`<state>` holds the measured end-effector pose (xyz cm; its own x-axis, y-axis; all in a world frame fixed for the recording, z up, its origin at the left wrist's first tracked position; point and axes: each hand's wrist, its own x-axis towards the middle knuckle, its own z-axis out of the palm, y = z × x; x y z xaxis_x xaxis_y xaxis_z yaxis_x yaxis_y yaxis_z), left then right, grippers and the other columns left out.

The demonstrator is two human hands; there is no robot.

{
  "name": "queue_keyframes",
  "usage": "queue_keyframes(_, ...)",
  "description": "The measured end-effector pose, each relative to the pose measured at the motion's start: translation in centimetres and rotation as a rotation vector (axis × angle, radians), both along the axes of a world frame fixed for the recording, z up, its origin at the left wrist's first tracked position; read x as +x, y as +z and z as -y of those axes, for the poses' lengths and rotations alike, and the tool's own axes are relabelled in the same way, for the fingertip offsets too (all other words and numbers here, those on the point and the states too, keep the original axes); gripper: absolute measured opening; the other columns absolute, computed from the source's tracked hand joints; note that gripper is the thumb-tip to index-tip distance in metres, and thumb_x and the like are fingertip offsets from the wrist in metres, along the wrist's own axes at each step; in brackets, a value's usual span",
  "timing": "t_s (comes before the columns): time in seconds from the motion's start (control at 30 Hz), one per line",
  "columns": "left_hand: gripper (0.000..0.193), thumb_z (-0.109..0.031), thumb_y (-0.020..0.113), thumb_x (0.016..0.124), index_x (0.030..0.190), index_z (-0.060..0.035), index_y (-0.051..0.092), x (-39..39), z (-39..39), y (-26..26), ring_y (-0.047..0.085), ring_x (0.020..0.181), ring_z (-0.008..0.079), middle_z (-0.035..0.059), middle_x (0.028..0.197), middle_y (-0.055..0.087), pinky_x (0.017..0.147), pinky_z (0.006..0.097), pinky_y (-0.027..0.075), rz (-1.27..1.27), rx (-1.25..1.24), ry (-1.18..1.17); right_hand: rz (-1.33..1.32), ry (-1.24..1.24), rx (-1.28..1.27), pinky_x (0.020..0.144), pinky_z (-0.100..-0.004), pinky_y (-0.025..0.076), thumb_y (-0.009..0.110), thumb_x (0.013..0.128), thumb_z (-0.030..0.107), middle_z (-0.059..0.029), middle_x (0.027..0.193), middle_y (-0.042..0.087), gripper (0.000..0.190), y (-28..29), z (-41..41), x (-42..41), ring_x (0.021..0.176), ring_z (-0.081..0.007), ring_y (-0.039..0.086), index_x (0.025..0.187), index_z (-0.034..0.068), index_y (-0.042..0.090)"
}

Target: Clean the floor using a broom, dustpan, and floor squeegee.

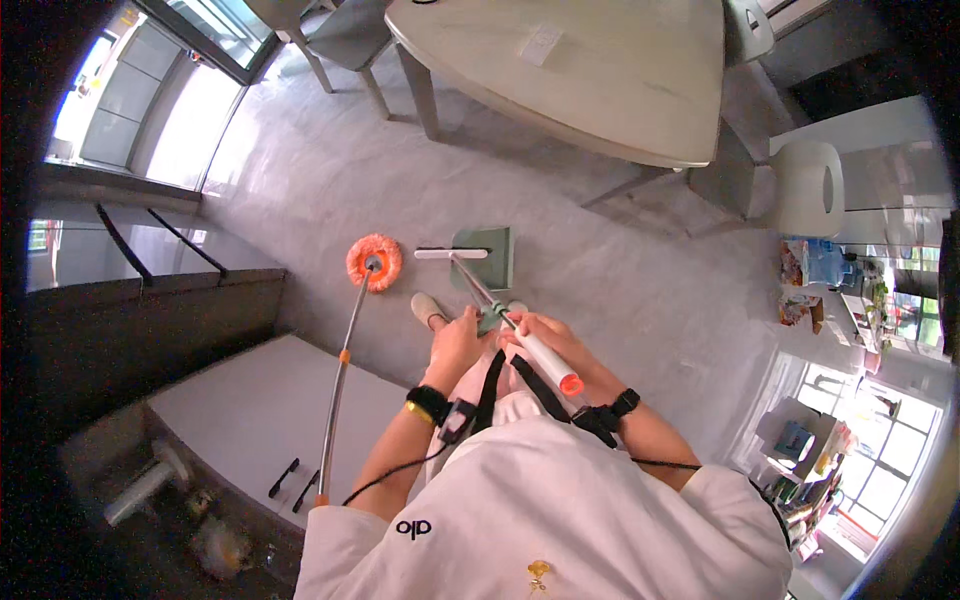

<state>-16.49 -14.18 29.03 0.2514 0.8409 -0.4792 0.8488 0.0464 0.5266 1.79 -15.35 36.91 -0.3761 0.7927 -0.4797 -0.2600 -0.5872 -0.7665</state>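
My right hand (pixel 551 337) is closed around the handle of a long-handled floor tool (pixel 551 360), whose white grip has an orange end. Its pole slants down to a narrow white crossbar head (pixel 450 254) over a green dustpan (pixel 499 262) on the floor. Beside it, my left hand (pixel 457 345) has its fingers at a green part (pixel 489 321) near the pole; the fingers' exact hold is partly hidden. An orange fluffy round mop (pixel 386 276) lies to the left, its metal pole (pixel 335 405) running down past my left arm.
A pale table (pixel 600 82) stands ahead with chairs around it, one grey chair (pixel 349 37) at its left. A white-topped cabinet (pixel 262 405) is at the left, beneath the mop pole. Shelves and boxes (pixel 799 439) stand by the window at the right.
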Motion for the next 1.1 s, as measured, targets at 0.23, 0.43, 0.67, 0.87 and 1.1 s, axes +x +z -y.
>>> queue_keyframes(0.23,0.05,-0.047,0.058,0.069,0.09,-0.0021,0.056,-0.1,1.4,-2.0,0.057,0.07,0.0383,0.024,0.077,0.057,0.064,0.0423,0.047,0.024,-0.102,0.049,-0.074,-0.004,-0.583,0.057,-0.0213,0.046,0.047,0.084,0.015,-0.0083,0.092,0.05,0.034,1.7,1.9,0.3,0.067,-0.0115,0.053,0.112,0.0,0.035)
queue_keyframes(0.43,0.045,-0.044,0.06,0.068,0.085,-0.0015,0.059,-0.5,0.8,1.2,0.057,0.068,0.0385,0.0239,0.073,0.057,0.063,0.042,0.047,0.076,-0.105,0.171,-0.401,-0.231,-0.89,0.038,-0.016,0.031,0.045,0.086,0.018,0.0024,0.065,0.038,0.018,3.5,3.0,-1.3,0.044,-0.0023,0.033,0.094,0.003,0.039)
queue_keyframes(0.67,0.045,-0.046,0.058,0.068,0.082,-0.0033,0.058,-2.2,0.2,2.4,0.058,0.07,0.0352,0.0191,0.073,0.06,0.063,0.0437,0.045,0.096,-0.017,0.163,-1.029,-0.461,-1.196,0.035,-0.0177,0.029,0.035,0.091,0.018,0.0014,0.06,0.033,0.028,2.9,3.4,-1.5,0.04,-0.0033,0.031,0.115,0.004,0.038)
queue_keyframes(0.87,0.041,-0.04,0.059,0.07,0.084,-0.0025,0.055,-3.3,-0.7,3.9,0.058,0.07,0.0354,0.0192,0.073,0.059,0.063,0.0441,0.045,0.131,-0.023,0.246,-1.052,-0.355,-1.078,0.031,-0.0175,0.029,0.043,0.088,0.02,0.0018,0.056,0.033,0.018,0.1,3.2,-3.7,0.035,-0.0038,0.031,0.099,0.006,0.041)
queue_keyframes(1.1,0.036,-0.036,0.061,0.07,0.084,-0.0027,0.056,-6.0,-2.0,1.2,0.057,0.072,0.0365,0.0207,0.073,0.059,0.064,0.0442,0.045,0.213,0.117,0.507,0.289,-0.058,-0.423,0.034,-0.0174,0.029,0.049,0.083,0.016,0.0037,0.061,0.036,0.029,0.1,-2.1,-6.5,0.041,-0.0024,0.032,0.11,0.009,0.04)
